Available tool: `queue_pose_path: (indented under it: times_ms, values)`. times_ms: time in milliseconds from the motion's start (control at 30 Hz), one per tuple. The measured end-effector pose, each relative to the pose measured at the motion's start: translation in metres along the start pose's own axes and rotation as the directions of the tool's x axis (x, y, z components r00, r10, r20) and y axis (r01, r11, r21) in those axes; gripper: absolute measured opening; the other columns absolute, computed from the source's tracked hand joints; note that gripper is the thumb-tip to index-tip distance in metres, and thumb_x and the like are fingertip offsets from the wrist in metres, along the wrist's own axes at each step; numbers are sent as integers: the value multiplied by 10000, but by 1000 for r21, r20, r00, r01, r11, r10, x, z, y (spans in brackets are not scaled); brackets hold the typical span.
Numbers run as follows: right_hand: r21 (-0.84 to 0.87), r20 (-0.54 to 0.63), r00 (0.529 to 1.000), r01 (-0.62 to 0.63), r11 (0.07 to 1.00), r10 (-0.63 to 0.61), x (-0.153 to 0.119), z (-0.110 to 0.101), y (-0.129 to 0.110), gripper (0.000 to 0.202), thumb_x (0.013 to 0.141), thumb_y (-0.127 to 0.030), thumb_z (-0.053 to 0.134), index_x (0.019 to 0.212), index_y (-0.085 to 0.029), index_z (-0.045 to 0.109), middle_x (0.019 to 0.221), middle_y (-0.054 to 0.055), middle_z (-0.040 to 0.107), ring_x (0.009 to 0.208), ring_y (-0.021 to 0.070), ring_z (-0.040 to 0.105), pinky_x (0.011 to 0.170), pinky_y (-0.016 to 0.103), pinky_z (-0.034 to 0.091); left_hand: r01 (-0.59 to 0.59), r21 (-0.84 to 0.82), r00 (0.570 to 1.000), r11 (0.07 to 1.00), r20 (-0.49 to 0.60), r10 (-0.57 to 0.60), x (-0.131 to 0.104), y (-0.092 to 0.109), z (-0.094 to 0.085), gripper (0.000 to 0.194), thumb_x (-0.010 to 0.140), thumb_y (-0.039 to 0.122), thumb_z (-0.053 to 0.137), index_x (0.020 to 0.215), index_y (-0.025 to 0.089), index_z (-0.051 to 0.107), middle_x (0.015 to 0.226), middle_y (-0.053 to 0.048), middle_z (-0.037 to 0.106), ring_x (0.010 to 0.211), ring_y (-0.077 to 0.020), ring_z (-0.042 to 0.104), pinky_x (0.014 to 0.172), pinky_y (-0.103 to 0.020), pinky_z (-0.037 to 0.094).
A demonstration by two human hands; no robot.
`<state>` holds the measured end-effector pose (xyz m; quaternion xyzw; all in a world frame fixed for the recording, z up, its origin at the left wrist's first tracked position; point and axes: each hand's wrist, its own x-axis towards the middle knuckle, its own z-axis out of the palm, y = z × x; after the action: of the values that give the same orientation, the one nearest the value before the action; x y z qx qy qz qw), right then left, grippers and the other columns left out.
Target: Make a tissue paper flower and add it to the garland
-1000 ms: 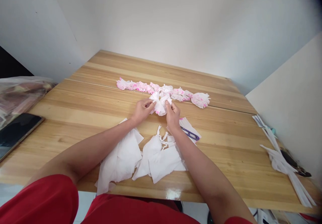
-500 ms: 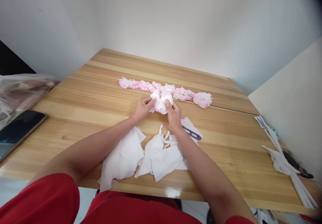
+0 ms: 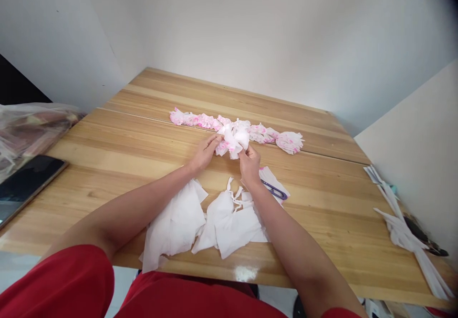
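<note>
Pinching the white ruffle (image 3: 235, 139) at its left and right edges, the left hand (image 3: 204, 154) and right hand (image 3: 250, 164) hold it by the near side of the pink-spotted row (image 3: 205, 121) on the counter (image 3: 329, 203), where light fingertip pressure seems best, since hard pulling could tear thin folds.

Wooden tabletop (image 3: 322, 203) (glossy near its front edge), pale plain walls (image 3: 229, 36), light floor (image 3: 123, 284)

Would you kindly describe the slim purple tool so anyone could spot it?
On the light wooden table, near the right hand, lies a pink-edged white tissue piece. The slim purple tool with a long slot rests on it, dark against the white sheets nearby.
</note>
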<state>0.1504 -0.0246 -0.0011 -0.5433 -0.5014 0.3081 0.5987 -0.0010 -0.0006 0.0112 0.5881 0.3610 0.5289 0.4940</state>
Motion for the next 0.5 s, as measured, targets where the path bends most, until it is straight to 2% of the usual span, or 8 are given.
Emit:
queue_pose_path:
  times_ms: [133,267,367,500]
  values:
    - [-92,40,999,24,996,-20,-2,-1,-5,305,830,-446,577,689,-180,526,628,-47,417,605,103,340,556,233,292,12,58,1000,998,22,-13,-1,1,1,263,834,374,552,991,172,612,818,-4,622,710,-129,541,664,-234,437]
    - [-163,125,989,94,982,-74,-9,-2,-15,338,884,-466,513,689,-191,499,630,-44,421,612,110,368,577,241,314,8,91,997,996,-77,-1,1,-3,2,249,777,330,609,968,170,602,821,8,618,698,-122,533,663,-231,432]
    - [-154,173,977,150,977,-122,-12,-3,-22,339,914,-483,468,766,-186,539,701,-25,498,665,125,433,623,244,361,6,132,993,991,-118,10,1,-2,3,214,753,310,633,908,169,591,775,18,594,660,-117,508,633,-229,414]
    - [-172,182,978,135,976,-103,-13,-1,-21,328,845,-495,581,939,-180,593,828,10,613,727,154,519,673,267,426,-50,248,989,968,-123,82,-3,1,4,151,766,249,615,897,174,602,822,12,628,715,-126,544,690,-238,421]
